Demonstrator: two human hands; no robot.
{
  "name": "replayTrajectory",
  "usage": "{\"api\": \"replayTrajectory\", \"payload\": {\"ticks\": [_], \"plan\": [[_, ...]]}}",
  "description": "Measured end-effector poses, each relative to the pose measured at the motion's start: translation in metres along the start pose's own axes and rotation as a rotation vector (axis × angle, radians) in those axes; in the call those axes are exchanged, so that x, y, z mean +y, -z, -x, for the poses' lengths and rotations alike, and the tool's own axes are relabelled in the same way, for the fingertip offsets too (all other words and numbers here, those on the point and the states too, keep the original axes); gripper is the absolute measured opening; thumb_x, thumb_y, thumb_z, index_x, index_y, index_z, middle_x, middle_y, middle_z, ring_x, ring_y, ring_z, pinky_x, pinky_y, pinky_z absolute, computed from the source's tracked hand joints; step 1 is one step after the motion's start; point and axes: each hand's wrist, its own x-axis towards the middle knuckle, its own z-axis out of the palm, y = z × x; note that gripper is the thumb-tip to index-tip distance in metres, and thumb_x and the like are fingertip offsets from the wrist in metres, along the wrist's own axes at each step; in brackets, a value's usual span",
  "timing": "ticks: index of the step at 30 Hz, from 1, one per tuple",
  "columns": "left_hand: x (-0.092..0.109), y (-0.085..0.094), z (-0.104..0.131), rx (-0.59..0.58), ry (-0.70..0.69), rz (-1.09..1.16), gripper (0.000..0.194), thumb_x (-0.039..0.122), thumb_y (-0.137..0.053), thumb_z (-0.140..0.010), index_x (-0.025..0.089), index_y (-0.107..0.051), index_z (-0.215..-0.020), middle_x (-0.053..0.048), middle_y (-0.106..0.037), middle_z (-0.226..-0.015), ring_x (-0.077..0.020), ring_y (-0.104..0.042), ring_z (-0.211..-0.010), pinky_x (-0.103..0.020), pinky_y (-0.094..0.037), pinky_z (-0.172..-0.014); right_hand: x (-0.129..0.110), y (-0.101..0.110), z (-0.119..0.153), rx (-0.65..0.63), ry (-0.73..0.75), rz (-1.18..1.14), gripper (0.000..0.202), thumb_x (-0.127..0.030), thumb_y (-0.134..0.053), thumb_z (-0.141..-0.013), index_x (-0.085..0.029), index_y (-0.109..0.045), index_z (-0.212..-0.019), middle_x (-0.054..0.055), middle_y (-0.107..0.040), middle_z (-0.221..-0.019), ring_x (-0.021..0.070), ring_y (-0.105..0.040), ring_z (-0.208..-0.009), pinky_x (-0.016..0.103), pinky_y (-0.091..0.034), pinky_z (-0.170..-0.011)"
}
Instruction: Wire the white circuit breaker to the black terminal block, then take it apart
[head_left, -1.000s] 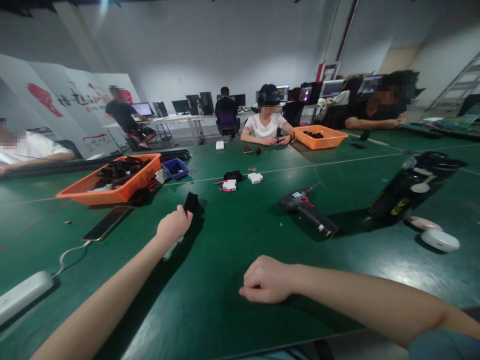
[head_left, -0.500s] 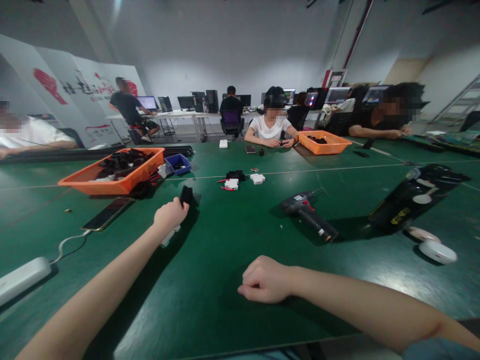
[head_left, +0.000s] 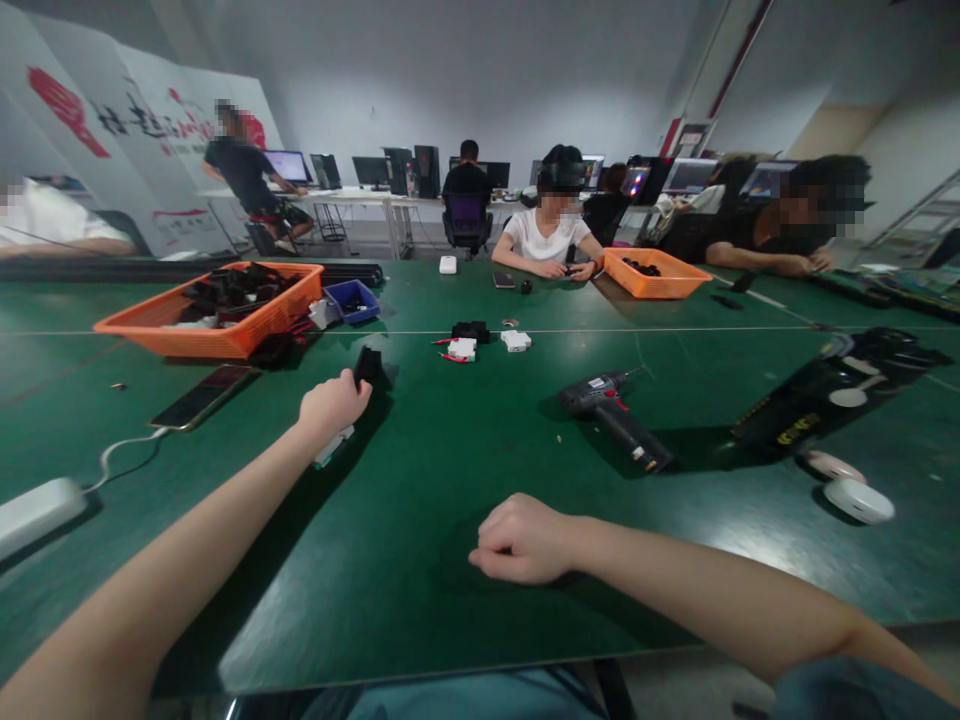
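Observation:
My left hand [head_left: 334, 406] is closed around a small black plastic block [head_left: 367, 368], held over the table's left-centre; the fingers hide its lower part. Under that wrist, a white and green piece [head_left: 335, 447] shows partly. My right hand [head_left: 521, 540] rests as a loose fist on the green table [head_left: 420, 600], with nothing showing in it. Beyond and to its right lies a black cordless screwdriver [head_left: 615, 415]. Further ahead sit a white part [head_left: 462, 349] with red-tipped leads, a black part [head_left: 471, 331] and another white part [head_left: 516, 342].
At the left are an orange basket [head_left: 225, 340] of black parts, a blue bin [head_left: 352, 302], a phone [head_left: 204, 397] and a white power strip [head_left: 37, 515]. A black cylindrical object [head_left: 817, 395] and a white round case [head_left: 859, 500] are at right. A co-worker [head_left: 551, 235] sits opposite, beside another orange basket [head_left: 656, 285].
The camera view has tipped downward a little, so the far items sit higher in the picture. Both hands keep almost the same pose, and the left still grips the black plastic block.

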Motion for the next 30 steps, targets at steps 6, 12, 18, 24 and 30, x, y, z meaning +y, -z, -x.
{"api": "replayTrajectory", "payload": {"ticks": [6,12,18,24,30], "plan": [[0.001,0.001,0.004,0.022,0.000,-0.007,0.054,0.053,-0.024,-0.094,0.013,-0.059,-0.108,-0.019,-0.071,-0.094,-0.0384,-0.068,-0.089,-0.046,-0.051,-0.074,-0.001,0.002,0.000,0.005,0.006,-0.004,0.046,-0.030,-0.045,-0.099,-0.019,-0.045,-0.054,-0.003,-0.049,-0.053,0.0095,-0.046,-0.053,0.025,-0.031,-0.054],[0.002,0.002,0.009,0.095,-0.016,-0.010,0.065,0.061,-0.027,-0.092,0.011,-0.052,-0.124,-0.020,-0.069,-0.102,-0.0376,-0.067,-0.090,-0.046,-0.051,-0.073,-0.001,0.002,0.001,0.029,0.003,-0.017,0.046,-0.030,-0.046,-0.098,-0.019,-0.044,-0.054,-0.003,-0.048,-0.052,0.0092,-0.045,-0.052,0.025,-0.029,-0.053],[0.010,0.005,0.002,0.323,-0.232,-0.085,0.060,0.054,-0.034,-0.092,0.011,-0.050,-0.131,-0.020,-0.058,-0.123,-0.0353,-0.057,-0.110,-0.043,-0.051,-0.080,-0.001,0.001,0.001,0.037,-0.004,-0.004,0.048,-0.032,-0.046,-0.098,-0.019,-0.043,-0.052,-0.003,-0.048,-0.051,0.0090,-0.044,-0.050,0.024,-0.028,-0.051],[0.023,0.002,-0.014,0.350,-0.328,-0.109,0.048,0.042,-0.042,-0.089,0.011,-0.056,-0.125,-0.021,-0.053,-0.126,-0.0370,-0.051,-0.114,-0.047,-0.048,-0.084,0.000,0.000,0.001,0.033,-0.010,0.008,0.048,-0.032,-0.045,-0.098,-0.019,-0.042,-0.052,-0.002,-0.049,-0.051,0.0092,-0.044,-0.050,0.024,-0.029,-0.052],[0.025,-0.014,-0.011,0.411,-0.350,-0.085,0.040,0.030,-0.040,-0.089,0.010,-0.058,-0.119,-0.022,-0.055,-0.122,-0.0374,-0.047,-0.117,-0.046,-0.046,-0.084,-0.002,0.001,-0.003,0.001,-0.037,-0.034,0.047,-0.030,-0.045,-0.097,-0.019,-0.039,-0.052,-0.003,-0.044,-0.049,0.0091,-0.044,-0.050,0.023,-0.030,-0.053]]}}
